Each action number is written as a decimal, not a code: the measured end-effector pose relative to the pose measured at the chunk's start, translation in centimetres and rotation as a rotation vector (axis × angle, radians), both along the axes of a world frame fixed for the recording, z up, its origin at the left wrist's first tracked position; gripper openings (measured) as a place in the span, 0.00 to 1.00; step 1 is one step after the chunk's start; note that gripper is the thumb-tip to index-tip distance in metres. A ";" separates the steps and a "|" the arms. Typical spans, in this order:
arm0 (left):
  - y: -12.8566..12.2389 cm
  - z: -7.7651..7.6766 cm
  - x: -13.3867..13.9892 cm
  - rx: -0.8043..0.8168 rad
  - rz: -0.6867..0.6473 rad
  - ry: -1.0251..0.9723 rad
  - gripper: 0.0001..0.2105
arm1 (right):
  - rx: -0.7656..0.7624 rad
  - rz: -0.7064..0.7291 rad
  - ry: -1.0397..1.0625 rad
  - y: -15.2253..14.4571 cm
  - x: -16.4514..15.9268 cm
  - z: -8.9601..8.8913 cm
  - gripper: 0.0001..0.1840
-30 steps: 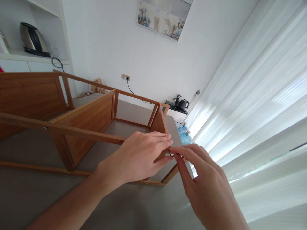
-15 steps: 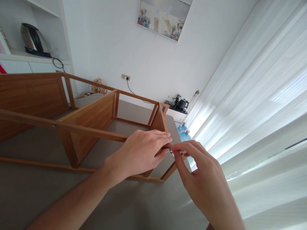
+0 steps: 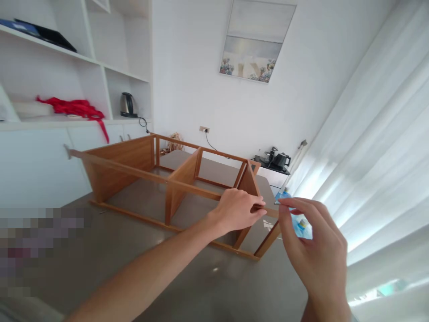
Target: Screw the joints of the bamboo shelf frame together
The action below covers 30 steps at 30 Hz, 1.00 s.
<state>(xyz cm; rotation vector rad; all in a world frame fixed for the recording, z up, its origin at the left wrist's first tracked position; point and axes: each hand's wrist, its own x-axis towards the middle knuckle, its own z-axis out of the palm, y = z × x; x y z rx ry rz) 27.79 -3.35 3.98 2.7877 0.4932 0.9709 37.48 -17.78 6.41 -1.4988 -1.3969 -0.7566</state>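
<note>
A brown wooden shelf unit lies on its side on the grey table. My left hand is closed around its upper near rail, by the right-hand shelf board. To the right of it, my right hand pinches a thin, dark metal tool, seemingly a hex key, between thumb and index finger. Only the tool's short tip shows; the fingers hide the rest. That tip is apart from my left hand and just above the rail's right end.
White wall shelves stand at the left, with a kettle and red cloth. White curtains hang at the right. Blue water bottles stand behind my right hand. A black kettle sits on a side cabinet at the back.
My right hand has moved right, away from the rail and my left hand, with the small tool in its fingers. My left hand stays on the rail. The view has turned left and widened.
</note>
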 end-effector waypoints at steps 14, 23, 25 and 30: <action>-4.6 -5.4 -11.0 0.002 -0.094 0.054 0.22 | 0.039 0.014 0.218 -3.5 -5.2 -4.7 0.10; 3.4 -11.7 -31.1 -0.289 0.556 0.252 0.13 | -0.322 0.089 0.524 -6.5 -11.2 -16.9 0.21; 6.5 -11.5 -34.5 -0.311 0.680 0.320 0.15 | -0.358 0.099 0.567 -6.4 -12.5 -18.3 0.23; 12.3 -10.9 -38.6 -0.349 0.834 0.468 0.17 | -0.419 0.152 0.661 -5.0 -15.3 -19.8 0.27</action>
